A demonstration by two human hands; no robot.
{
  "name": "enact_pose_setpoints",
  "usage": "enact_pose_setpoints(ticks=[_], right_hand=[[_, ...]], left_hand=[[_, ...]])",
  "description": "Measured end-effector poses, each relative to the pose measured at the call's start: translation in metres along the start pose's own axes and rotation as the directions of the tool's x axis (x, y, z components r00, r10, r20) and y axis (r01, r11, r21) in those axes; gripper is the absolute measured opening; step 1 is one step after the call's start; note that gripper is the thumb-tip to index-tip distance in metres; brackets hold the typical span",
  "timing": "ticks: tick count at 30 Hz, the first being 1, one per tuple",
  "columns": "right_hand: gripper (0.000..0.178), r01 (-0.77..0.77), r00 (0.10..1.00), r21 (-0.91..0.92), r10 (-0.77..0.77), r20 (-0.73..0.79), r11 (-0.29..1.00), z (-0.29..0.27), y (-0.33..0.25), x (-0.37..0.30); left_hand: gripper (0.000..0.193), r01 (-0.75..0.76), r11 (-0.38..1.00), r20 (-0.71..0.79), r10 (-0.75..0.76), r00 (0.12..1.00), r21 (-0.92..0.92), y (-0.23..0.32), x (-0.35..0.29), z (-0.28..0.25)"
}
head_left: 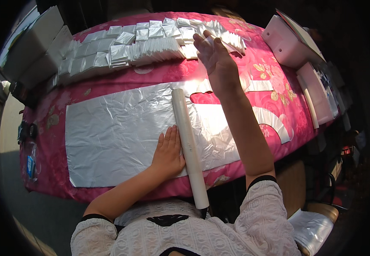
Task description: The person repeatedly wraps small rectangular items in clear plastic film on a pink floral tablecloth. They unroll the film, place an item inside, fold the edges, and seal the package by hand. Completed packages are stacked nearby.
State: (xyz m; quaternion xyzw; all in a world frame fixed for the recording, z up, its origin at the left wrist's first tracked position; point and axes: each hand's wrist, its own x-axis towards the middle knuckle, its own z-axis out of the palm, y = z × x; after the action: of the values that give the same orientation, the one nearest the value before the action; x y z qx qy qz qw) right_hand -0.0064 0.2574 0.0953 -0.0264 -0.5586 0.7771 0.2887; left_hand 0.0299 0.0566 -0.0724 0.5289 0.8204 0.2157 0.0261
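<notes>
Looks like a flattening step to me: left hand (168, 149) lies flat, fingers together, on the crinkled silvery plastic sheet (112, 136) mid-table, left of a long white cylindrical roll (188, 145). Right hand (217, 57)'s raised farther off, fingers loosely apart, can't tell if gripping. Next move probably wants both palms rolling.

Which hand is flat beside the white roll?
The left hand: it lies palm-down on the silvery plastic sheet, just left of the white roll. The right hand appears farther out, near the folded packets.
</notes>
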Motion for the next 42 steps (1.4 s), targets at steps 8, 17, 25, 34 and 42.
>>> enact_pose_setpoints(ticks=[8,17,25,34,42], right_hand=[[0.047,0.213,0.873,-0.545,0.093,0.479,0.811,0.214,0.195,-0.095],[0.071,0.457,0.522,-0.371,0.095,0.848,0.809,0.222,0.146,-0.135],[0.047,0.502,0.82,-0.72,0.0,0.572,0.479,0.01,0.034,-0.136],[0.045,0.346,0.854,-0.86,0.254,0.455,0.375,-0.064,0.04,-0.176],[0.046,0.495,0.755,-0.826,0.336,0.563,0.271,-0.057,0.04,-0.16]], left_hand=[[0.069,-0.094,0.95,-0.139,0.141,0.98,0.299,-0.009,0.002,0.028],[0.065,-0.139,0.98,-0.238,0.103,0.966,-0.14,-0.018,0.001,0.018],[0.026,0.017,0.577,-0.215,-0.332,0.919,-0.816,-0.042,0.055,-0.062],[0.064,0.209,-0.43,0.419,-0.481,0.77,-0.878,-0.046,0.113,-0.036],[0.062,0.307,-0.492,0.541,-0.455,0.707,-0.815,-0.064,0.105,-0.045]])
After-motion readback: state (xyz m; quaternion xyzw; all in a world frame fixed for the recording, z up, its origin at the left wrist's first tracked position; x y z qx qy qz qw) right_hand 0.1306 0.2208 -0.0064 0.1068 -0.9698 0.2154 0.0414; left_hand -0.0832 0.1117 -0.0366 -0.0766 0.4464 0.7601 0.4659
